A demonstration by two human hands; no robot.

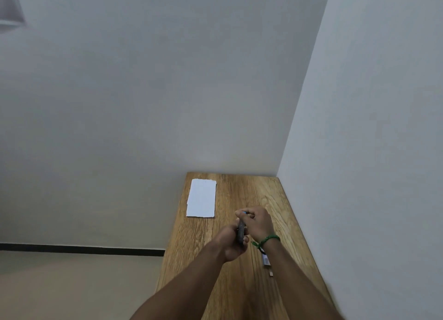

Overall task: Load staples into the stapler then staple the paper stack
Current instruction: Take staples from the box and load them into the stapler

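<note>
Open tabletop (251,192) between far-left paper stack (201,197) and near-right small box (265,259), wall (359,151) along right edge.

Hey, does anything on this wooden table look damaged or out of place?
The white paper stack at the far left of the wooden table has ragged, uneven edges, as if roughly torn. Nothing looks spilled.

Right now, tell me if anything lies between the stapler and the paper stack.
Nothing visible: only bare table lies between the stapler and the paper stack; the small items lie nearer the camera, off that line.
</note>
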